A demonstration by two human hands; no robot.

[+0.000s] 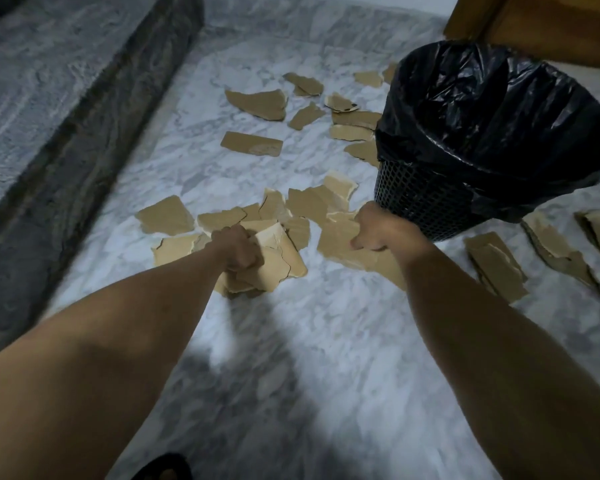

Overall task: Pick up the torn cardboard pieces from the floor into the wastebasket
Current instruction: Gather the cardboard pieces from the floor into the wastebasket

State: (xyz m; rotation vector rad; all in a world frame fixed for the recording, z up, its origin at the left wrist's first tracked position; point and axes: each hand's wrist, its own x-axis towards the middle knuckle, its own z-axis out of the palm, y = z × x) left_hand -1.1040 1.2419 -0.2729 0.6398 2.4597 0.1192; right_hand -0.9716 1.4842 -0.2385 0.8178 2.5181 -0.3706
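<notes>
Several torn brown cardboard pieces lie scattered on the marble floor [326, 341]. My left hand [238, 249] is shut on a small stack of cardboard pieces [278, 261], held just above the floor. My right hand [378, 226] grips the edge of a large cardboard piece [343, 245] beside the wastebasket's base. The black mesh wastebasket [426, 206], lined with a black plastic bag [492, 112], stands upright at the right. A cluster of pieces [309, 202] lies between my hands. More pieces [257, 103] lie farther back, others [496, 265] right of my right arm.
A dark stone ledge [84, 140] runs diagonally along the left side. Brown wooden furniture [541, 26] stands behind the wastebasket at the top right. A dark sandal tip [163, 467] shows at the bottom edge.
</notes>
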